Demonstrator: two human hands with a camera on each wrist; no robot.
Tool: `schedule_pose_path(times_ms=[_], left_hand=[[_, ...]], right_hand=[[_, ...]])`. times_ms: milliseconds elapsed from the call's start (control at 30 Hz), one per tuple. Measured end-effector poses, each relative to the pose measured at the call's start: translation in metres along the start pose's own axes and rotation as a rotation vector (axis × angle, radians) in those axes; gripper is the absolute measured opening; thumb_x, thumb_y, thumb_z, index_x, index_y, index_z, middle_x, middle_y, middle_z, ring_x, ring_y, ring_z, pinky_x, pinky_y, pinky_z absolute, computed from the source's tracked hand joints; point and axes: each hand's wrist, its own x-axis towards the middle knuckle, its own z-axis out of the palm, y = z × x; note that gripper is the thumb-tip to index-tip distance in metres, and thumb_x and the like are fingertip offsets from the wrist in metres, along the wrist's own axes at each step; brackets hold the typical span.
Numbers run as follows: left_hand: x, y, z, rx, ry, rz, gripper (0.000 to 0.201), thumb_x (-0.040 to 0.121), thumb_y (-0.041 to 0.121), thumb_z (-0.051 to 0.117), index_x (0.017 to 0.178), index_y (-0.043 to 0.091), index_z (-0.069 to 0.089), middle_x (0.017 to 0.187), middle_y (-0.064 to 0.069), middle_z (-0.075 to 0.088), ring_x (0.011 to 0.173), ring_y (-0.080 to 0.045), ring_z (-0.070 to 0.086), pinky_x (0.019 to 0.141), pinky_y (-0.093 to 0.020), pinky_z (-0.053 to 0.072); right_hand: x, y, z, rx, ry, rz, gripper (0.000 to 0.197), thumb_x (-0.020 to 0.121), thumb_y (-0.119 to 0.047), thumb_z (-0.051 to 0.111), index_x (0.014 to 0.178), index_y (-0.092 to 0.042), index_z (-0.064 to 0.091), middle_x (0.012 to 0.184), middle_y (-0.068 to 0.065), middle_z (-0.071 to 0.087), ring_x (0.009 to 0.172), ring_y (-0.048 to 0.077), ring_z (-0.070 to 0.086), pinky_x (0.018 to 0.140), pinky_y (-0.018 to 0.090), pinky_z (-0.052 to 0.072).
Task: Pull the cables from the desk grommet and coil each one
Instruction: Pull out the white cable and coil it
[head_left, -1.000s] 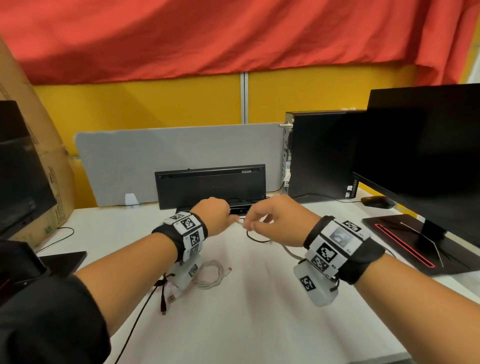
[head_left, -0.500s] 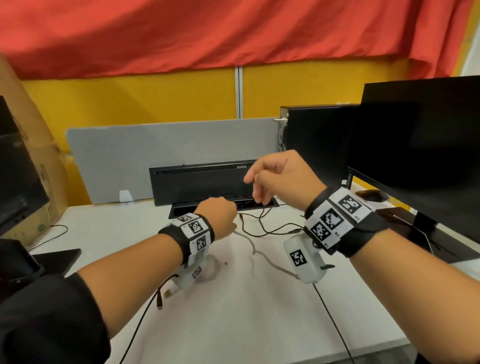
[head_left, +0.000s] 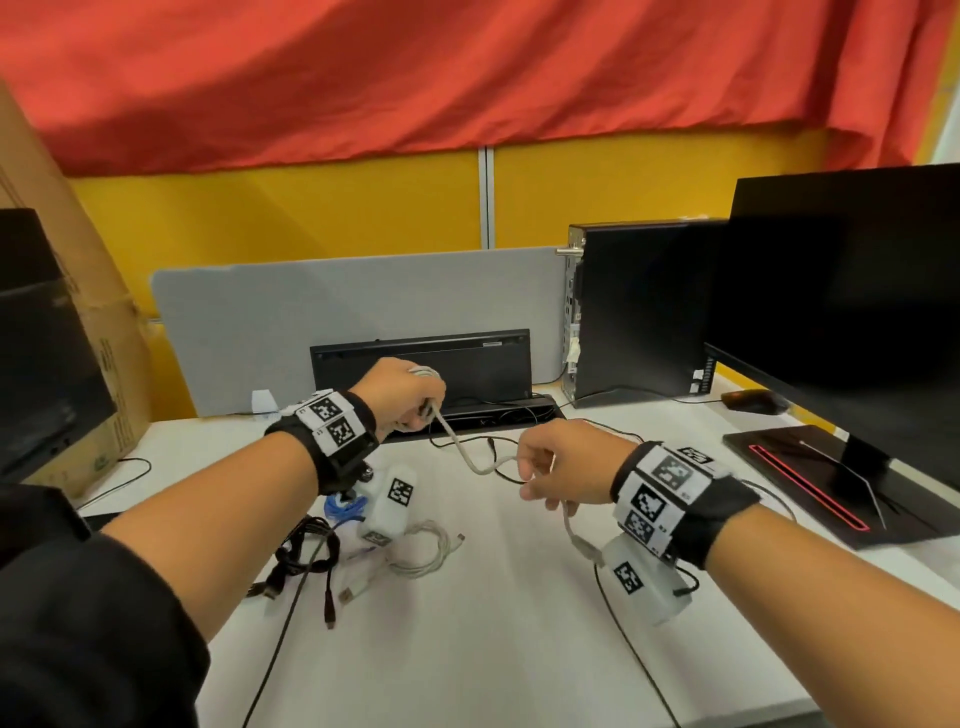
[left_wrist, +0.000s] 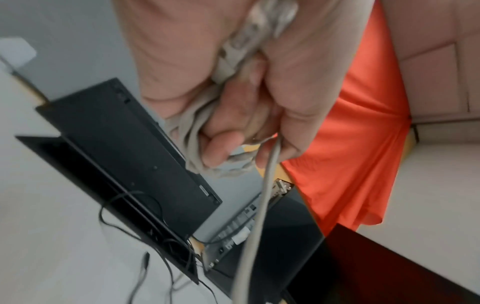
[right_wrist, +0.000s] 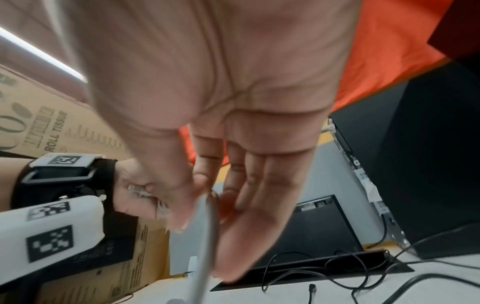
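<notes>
My left hand (head_left: 415, 397) is raised in front of the grommet's upright black lid (head_left: 421, 358) and grips several loops of a grey cable (head_left: 467, 457). The left wrist view shows those loops (left_wrist: 241, 47) bunched in the fist (left_wrist: 233, 127). From there the cable sags down and across to my right hand (head_left: 525, 467), whose thumb and forefinger pinch it (right_wrist: 205, 226), other fingers straight. Its tail hangs below that hand to a plug (head_left: 586, 550). The desk grommet (head_left: 498, 413) is an open black slot. A thin black cable (head_left: 501, 441) trails out of it.
Coiled black (head_left: 306, 551), white (head_left: 423, 553) and blue (head_left: 343, 506) cables lie on the desk at front left. A monitor (head_left: 841, 312) on its stand and a PC tower (head_left: 639, 322) stand right, a cardboard box (head_left: 104, 364) left, a grey divider (head_left: 311, 312) behind.
My left hand has risen from the desk with cable loops in it. My right hand, raised half a second ago, has come down and toward me along the grey cable.
</notes>
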Motion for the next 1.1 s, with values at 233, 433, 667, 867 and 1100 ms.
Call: schedule_pose_path(times_ms=[233,433,667,867,1100], left_hand=[[0.004,-0.013,0.011,0.169,-0.008,-0.03,0.023,0.084,0.019,0.071,0.068,0.008,0.058,0.054,-0.009,0.049,0.044,-0.018,0.042,0.046,-0.024,0.036],[0.002,-0.024,0.024,0.091,-0.035,-0.052,0.035,0.086,0.033,0.07,0.066,0.008,0.057,0.049,-0.007,0.045,0.039,-0.017,0.037,0.042,-0.023,0.034],[0.003,-0.022,0.025,0.047,-0.019,-0.076,0.036,0.087,0.025,0.07,0.06,0.012,0.05,0.048,-0.005,0.041,0.038,-0.016,0.034,0.044,-0.023,0.033],[-0.004,-0.02,0.03,0.135,-0.076,-0.066,0.043,0.077,0.04,0.077,0.058,0.016,0.047,0.049,-0.002,0.036,0.042,-0.016,0.033,0.048,-0.027,0.034],[-0.053,-0.009,0.061,0.537,-0.379,0.014,0.058,0.051,0.061,0.082,0.051,0.021,0.041,0.052,-0.002,0.039,0.052,-0.02,0.041,0.058,-0.034,0.034]], right_hand=[[-0.004,0.007,-0.009,0.519,-0.021,0.035,0.014,0.093,0.003,0.052,0.092,-0.007,0.062,0.074,0.014,0.066,0.05,0.022,0.064,0.049,0.03,0.054],[-0.001,0.014,0.008,0.496,-0.008,-0.019,0.019,0.088,0.004,0.062,0.093,-0.009,0.075,0.093,0.003,0.074,0.075,0.02,0.073,0.065,0.035,0.061],[-0.007,0.018,0.024,0.607,-0.328,0.072,0.055,0.085,0.017,0.056,0.134,-0.01,0.054,0.125,-0.002,0.058,0.08,0.03,0.074,0.065,0.032,0.061],[-0.007,0.014,0.025,0.828,-0.255,0.146,0.044,0.089,0.018,0.048,0.129,0.003,0.052,0.119,0.016,0.059,0.073,0.035,0.073,0.057,0.029,0.059],[-0.005,0.021,0.015,1.153,-0.087,0.351,0.03,0.09,0.018,0.045,0.119,0.019,0.051,0.117,0.027,0.058,0.079,0.035,0.073,0.057,0.029,0.059]])
